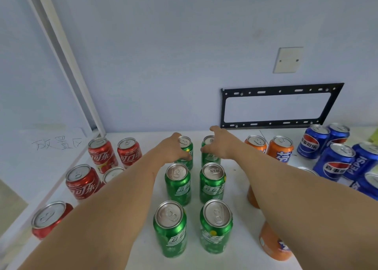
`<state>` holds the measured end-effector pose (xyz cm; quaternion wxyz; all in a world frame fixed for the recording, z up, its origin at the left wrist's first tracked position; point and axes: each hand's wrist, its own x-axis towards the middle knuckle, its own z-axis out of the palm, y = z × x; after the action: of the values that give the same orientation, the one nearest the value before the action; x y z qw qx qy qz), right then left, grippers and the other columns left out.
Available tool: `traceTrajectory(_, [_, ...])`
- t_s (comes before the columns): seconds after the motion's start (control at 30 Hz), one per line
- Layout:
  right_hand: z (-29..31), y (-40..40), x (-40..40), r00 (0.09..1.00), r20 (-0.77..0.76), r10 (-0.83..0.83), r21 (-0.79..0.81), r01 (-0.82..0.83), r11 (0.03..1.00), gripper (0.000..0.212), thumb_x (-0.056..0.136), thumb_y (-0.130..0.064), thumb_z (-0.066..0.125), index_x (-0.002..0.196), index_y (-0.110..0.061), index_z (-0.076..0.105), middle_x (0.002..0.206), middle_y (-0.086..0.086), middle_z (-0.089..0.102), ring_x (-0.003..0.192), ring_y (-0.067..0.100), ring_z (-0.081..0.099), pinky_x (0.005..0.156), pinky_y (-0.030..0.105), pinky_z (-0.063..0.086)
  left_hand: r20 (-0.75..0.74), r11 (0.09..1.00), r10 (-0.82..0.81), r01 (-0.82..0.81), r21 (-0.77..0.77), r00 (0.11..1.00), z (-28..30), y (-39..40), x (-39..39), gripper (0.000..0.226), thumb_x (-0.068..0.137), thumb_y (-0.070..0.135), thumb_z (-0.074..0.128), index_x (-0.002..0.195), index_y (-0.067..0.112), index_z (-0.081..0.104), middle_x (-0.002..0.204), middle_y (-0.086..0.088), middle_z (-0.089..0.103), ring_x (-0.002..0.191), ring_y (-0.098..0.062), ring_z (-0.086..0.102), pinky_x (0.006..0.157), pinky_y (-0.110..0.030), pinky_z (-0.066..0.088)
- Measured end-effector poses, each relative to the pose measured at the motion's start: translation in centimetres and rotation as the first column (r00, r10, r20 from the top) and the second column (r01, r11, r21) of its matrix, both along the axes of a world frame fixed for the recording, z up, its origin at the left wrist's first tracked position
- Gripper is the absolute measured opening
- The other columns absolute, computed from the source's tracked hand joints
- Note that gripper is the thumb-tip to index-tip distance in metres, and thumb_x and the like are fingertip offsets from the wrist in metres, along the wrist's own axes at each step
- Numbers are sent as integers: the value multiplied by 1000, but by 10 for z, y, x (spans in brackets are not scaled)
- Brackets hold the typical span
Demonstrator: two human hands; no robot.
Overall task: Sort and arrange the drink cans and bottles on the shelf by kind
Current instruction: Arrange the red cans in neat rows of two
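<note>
Right now you are reaching both hands to the back of the green can block on the shelf (241,173). Your left hand (173,149) is curling around the back left green can (187,147), your right hand (219,145) around the back right green can (209,153). Both cans are standing upright, long axis vertical, tabs up, just behind the four other green cans (178,183).

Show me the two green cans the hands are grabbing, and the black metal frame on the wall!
Back-left green can (187,147), head view: its side, beside the left hand's fingers.
Back-right green can (210,158), head view: its label.
Black metal frame (282,90), head view: top bar.
</note>
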<state>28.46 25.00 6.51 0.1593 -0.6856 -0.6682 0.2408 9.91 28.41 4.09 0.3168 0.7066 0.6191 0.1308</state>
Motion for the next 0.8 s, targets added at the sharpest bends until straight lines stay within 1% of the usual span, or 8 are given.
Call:
traceTrajectory(0.07, [3,-1,-1,999,38,15,29,-17,999,77,87,-40,68,150,-14,31,150,12,36,130,30,45,99,35,41,-52,999,-30,29,-27,998,6,1,-2,85,70,33,86,139,16,39,124,-8,60,109,-27,58,96,-42,50])
traceTrajectory(0.13, [7,-2,-4,996,81,39,65,-44,997,66,90,-40,62,146,-14,39,147,10,41,128,28,46,98,35,42,-126,999,-48,46,-22,991,18,0,-9,96,77,40,81,152,14,27,144,-10,48,126,-29,49,103,-39,43])
traceTrajectory(0.2, [14,-1,-12,989,130,68,102,-81,991,58,93,-40,57,143,-14,43,145,9,45,128,27,46,99,35,41,-201,998,-59,62,12,978,32,-2,-20,93,84,46,73,155,13,22,156,-10,36,137,-27,40,108,-37,37])
traceTrajectory(0.27, [22,0,-24,984,161,77,153,-102,983,53,95,-40,55,141,-15,47,143,8,46,127,26,47,100,35,41,-262,995,-71,85,45,962,44,-4,-34,85,88,50,67,153,13,27,157,-9,35,139,-25,38,109,-36,35])
traceTrajectory(0.37, [29,5,-51,984,144,108,192,-135,972,50,96,-40,55,139,-15,49,141,6,49,126,25,48,102,36,41,-331,989,-64,103,103,941,59,-5,-58,74,92,49,62,151,15,34,154,-7,40,137,-24,40,109,-35,34])
traceTrajectory(0.5, [30,15,-98,976,83,203,159,-214,964,53,94,-40,57,140,-13,48,141,6,51,126,23,48,100,31,39,-360,982,-4,72,175,933,70,1,-98,68,93,48,61,148,18,38,150,-6,45,133,-25,44,104,-34,37])
traceTrajectory(0.6, [27,24,-136,974,24,224,122,-225,967,60,93,-45,60,142,-14,44,142,6,50,125,23,49,94,29,38,-368,981,32,41,190,929,69,8,-135,69,92,48,61,149,18,37,153,-6,42,135,-25,43,107,-36,38])
traceTrajectory(0.8, [14,36,-194,979,-86,186,-18,-188,982,80,87,-47,69,150,-15,32,143,10,49,122,25,53,97,33,44,-302,995,63,-38,88,951,52,28,-200,81,87,50,68,152,19,32,159,-7,32,141,-28,37,109,-38,35])
